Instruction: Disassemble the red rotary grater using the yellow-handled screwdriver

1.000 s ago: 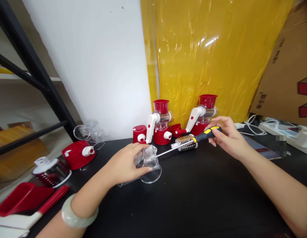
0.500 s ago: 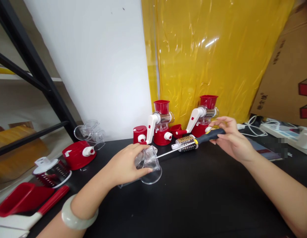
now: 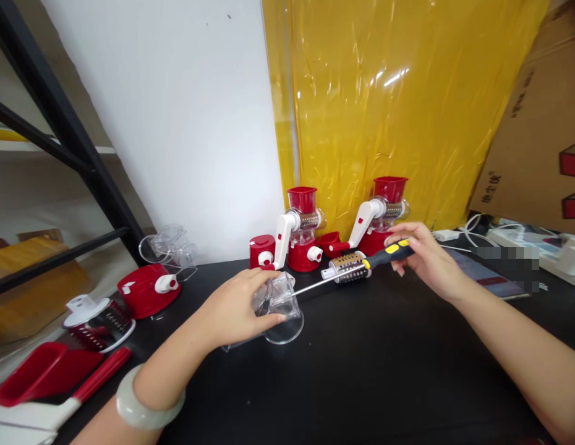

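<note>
My left hand is closed around a clear plastic grater body, pressing it on the black table. A screwdriver with a dark handle and yellow patches is pinched between the thumb and fingers of my right hand. Its metal shaft slants down to the left, and the tip meets the clear body; the exact contact spot is hard to see. Behind the shaft lies a metal grating drum. Two assembled red-and-white rotary graters, one at the middle and one at the right, stand farther back.
On the left are a red base, a slicing drum, a red hopper, a white crank with a red handle and another clear body. A power strip with cables sits at the right, near a cardboard box.
The screwdriver handle has turned in my right hand, showing more yellow, and that hand has shifted slightly left with its fingers curled differently. My left hand and the clear body stay put.
</note>
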